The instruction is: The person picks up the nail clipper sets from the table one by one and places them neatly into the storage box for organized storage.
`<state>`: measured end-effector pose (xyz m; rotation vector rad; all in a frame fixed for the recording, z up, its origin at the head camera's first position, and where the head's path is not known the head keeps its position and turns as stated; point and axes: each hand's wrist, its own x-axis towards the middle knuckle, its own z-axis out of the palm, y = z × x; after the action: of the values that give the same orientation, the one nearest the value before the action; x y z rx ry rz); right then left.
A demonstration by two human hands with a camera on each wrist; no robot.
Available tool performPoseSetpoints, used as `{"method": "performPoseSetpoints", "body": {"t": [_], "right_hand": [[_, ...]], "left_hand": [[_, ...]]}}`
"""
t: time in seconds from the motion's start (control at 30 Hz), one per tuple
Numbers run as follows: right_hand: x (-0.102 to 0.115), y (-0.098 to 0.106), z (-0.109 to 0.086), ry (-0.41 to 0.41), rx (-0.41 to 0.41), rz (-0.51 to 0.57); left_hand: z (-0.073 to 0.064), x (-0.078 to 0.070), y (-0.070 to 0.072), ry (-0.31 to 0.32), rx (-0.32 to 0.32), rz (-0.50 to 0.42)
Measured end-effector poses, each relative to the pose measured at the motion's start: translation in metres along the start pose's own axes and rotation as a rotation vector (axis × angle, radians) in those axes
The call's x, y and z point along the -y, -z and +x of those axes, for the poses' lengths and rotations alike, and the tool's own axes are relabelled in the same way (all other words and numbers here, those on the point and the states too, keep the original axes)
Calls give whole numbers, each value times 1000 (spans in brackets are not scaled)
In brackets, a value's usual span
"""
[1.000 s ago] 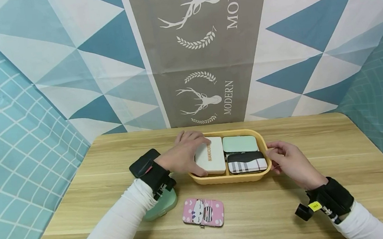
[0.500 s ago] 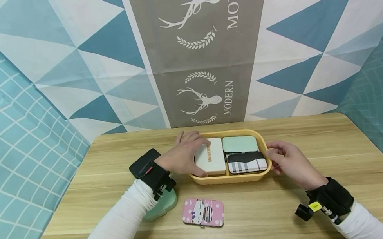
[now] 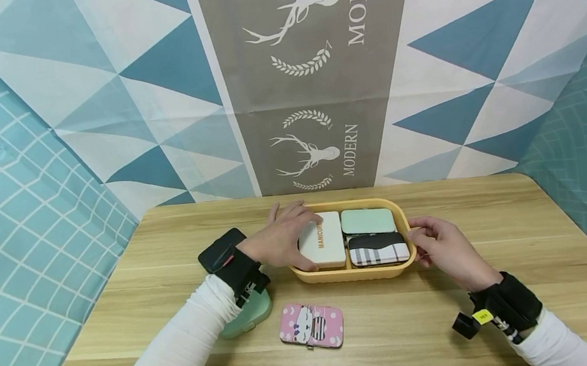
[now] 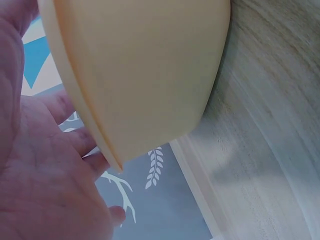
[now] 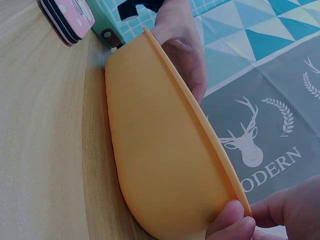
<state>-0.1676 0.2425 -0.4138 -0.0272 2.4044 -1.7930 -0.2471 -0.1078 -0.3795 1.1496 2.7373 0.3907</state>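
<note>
A yellow basket [image 3: 358, 274] with dividers sits on the table. Its left compartment holds a white case [image 3: 328, 245] lettered MANICURE. My left hand [image 3: 283, 235] spans this case from above, thumb at the near corner and index finger at the far side. In the left wrist view the basket wall [image 4: 145, 70] hides the case. With thumb and fingers, my right hand [image 3: 448, 250] pinches the basket's right rim; the right wrist view shows the pinching fingers [image 5: 230, 217]. A mint case [image 3: 367, 221] and a plaid case with a black flap [image 3: 380, 254] lie in the right compartments.
A pink cat-patterned case [image 3: 311, 326] lies on the table in front of the basket. Partly under my left forearm is a green case [image 3: 254, 315]. A patterned cloth backdrop [image 3: 309, 84] rises behind the wooden table [image 3: 398, 340].
The white case has settled very slightly lower in its compartment under my left hand. My right hand keeps its place on the rim.
</note>
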Motion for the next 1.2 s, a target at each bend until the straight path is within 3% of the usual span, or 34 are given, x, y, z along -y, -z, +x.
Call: {"method": "performPoseSetpoints", "body": {"t": [0.37,0.9,1.2], "right_hand": [[0,-1,-1,0,2,-8],[0,-1,-2,-1,1,-8],[0,-1,-1,-3,-12,-22]], "left_hand": [[-3,-4,3,26,25,2],[-13,-5,13,19,-39,-70],[-26,-8,26,25,-78,-52]]}}
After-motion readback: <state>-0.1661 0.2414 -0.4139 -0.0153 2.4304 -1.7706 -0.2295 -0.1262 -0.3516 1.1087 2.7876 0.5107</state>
